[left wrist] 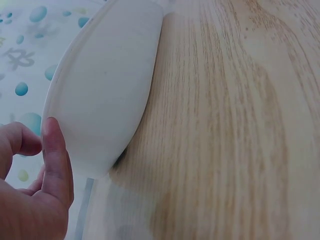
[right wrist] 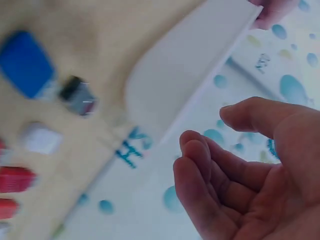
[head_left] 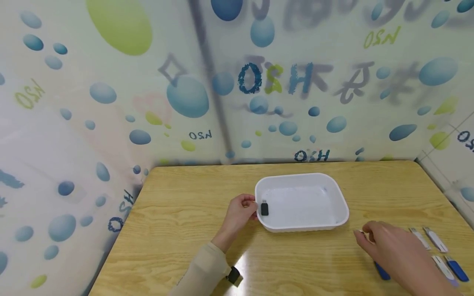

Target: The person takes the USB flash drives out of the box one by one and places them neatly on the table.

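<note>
A white plastic basin [head_left: 301, 227] stands on the table, with a black USB stick [head_left: 264, 209] inside near its left wall. My left hand [head_left: 238, 211] pinches the basin's left rim; in the left wrist view its fingers [left wrist: 56, 160] lie along the outer wall. To the right of the basin, my right hand [head_left: 398, 250] hovers above the table, fingers loosely bent. The right wrist view shows a gap between thumb and fingers with nothing in it. Below this hand a blue USB stick [head_left: 382, 271] is partly hidden.
Several more USB sticks lie at the table's right, among them a white one [head_left: 436, 239] and a blue one [head_left: 456, 268]. Red ones [right wrist: 15, 179] show in the right wrist view. A patterned curtain [head_left: 259, 135] hangs behind the wooden table [head_left: 192, 193].
</note>
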`<act>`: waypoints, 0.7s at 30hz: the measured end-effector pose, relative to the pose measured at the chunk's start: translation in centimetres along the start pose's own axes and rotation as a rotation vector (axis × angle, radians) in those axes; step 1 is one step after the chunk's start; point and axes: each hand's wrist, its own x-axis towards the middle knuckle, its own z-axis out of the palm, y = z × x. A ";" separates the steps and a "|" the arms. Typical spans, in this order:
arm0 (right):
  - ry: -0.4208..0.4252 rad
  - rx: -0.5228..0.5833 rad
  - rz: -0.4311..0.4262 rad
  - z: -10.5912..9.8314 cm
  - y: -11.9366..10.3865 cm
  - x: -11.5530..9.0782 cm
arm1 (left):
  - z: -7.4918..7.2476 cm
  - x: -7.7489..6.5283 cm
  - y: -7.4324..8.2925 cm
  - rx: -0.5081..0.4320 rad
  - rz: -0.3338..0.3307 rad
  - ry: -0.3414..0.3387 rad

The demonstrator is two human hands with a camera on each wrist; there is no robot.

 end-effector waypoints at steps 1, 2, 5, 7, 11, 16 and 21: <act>-0.017 -0.001 -0.007 -0.5 -0.5 0.3 | 0.0 0.0 0.0 0.000 -0.002 0.001; -0.031 -0.004 -0.011 -0.9 -0.9 0.7 | 0.0 0.0 0.0 0.001 -0.005 0.002; 0.004 -0.014 -0.054 -1.9 -2.6 1.4 | 0.1 0.0 0.0 -0.001 -0.014 0.006; 0.052 -0.027 -0.098 -2.4 -3.9 1.7 | 0.1 0.1 0.0 -0.001 -0.018 0.010; 0.131 -0.027 -0.198 -2.9 -6.6 2.9 | 0.0 0.1 -0.2 -0.001 -0.006 0.007; 0.210 -0.028 -0.336 -2.8 -9.5 4.9 | 0.0 0.0 0.2 0.004 -0.003 -0.005; 0.291 -0.005 -0.468 -2.7 -11.9 7.3 | 0.1 -0.9 1.5 0.009 0.000 -0.003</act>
